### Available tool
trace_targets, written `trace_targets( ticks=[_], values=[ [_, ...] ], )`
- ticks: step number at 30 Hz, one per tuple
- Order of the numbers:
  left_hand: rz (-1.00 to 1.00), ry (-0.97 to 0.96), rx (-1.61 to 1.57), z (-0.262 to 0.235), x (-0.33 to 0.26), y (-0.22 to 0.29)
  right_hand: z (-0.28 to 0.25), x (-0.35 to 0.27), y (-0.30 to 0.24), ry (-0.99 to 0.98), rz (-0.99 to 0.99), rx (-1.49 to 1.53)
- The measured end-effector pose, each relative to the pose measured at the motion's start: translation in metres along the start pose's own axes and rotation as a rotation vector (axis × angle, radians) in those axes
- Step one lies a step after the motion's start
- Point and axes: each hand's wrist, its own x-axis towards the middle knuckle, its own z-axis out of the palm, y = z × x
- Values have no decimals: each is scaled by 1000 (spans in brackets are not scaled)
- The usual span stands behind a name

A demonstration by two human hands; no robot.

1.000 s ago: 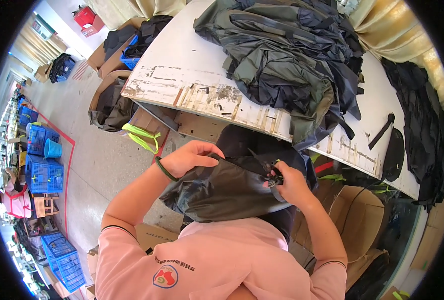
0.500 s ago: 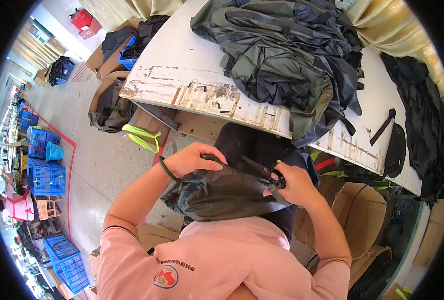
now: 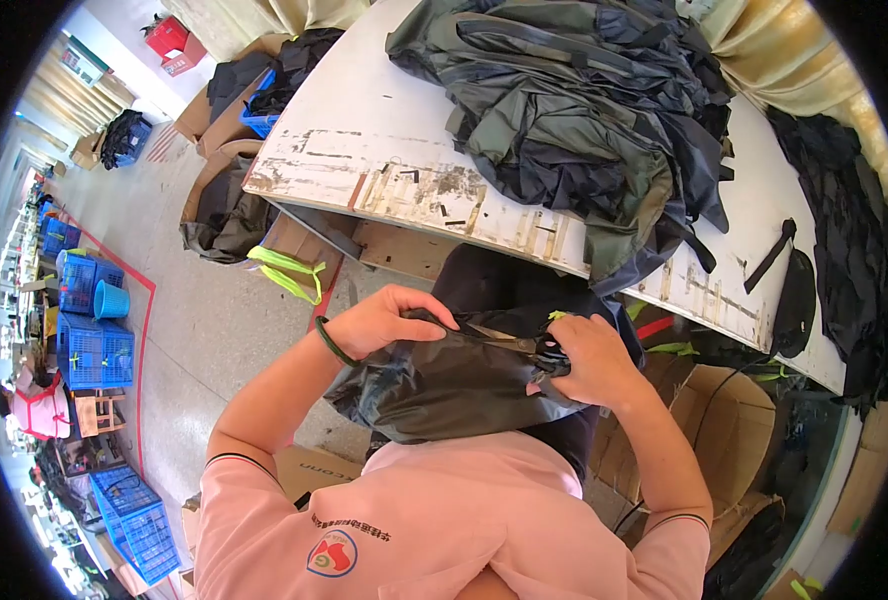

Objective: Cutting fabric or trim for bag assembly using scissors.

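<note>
Dark olive fabric [image 3: 434, 385] lies bunched across my lap. My left hand [image 3: 394, 322] pinches its upper edge between thumb and fingers. Closed around the black handles of a pair of scissors [image 3: 509, 341] is my right hand [image 3: 589, 360]. The scissors' blades point left toward the pinched edge, close to my left fingertips. Whether the blades touch the fabric I cannot tell. A dark green band circles my left wrist.
A white worktable [image 3: 314, 150] with a worn edge stands in front, bearing a heap of olive and black fabric [image 3: 564, 130]. A black pouch [image 3: 792, 300] lies at its right. An open cardboard box [image 3: 729, 430] sits right; blue crates [image 3: 96, 350] stand far left.
The scissors' blades have turned and now show brighter, pointing more level toward the left. My right hand has shifted slightly; my left hand keeps its pinch on the fabric.
</note>
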Motion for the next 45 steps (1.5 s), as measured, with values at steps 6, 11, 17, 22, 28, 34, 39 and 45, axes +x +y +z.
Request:
trace_targets(
  ticks=[6, 11, 17, 22, 28, 34, 39, 45],
  values=[
    [18, -4, 6, 0, -1, 0, 1, 5, -4, -17, -16, 37],
    [32, -6, -13, -2, -3, 0, 5, 5, -2, -25, -16, 75],
    [25, 6, -40, -2, -5, -3, 16, -1, 8, -29, -15, 50],
    [27, 20, -27, -3, -8, -4, 7, -1, 4, 18, 55, 109],
    [29, 9, -7, -1, -11, -2, 7, 9, -11, 121, 34, 257],
    [-17, 115, 47, -7, -6, -6, 27, 12, -4, -7, 84, 514],
    [-17, 138, 77, -13, -5, -13, 19, 8, -6, -57, 169, 804],
    [4, 110, 99, -8, -1, -12, 16, 4, -6, -104, 208, 809]
  ],
)
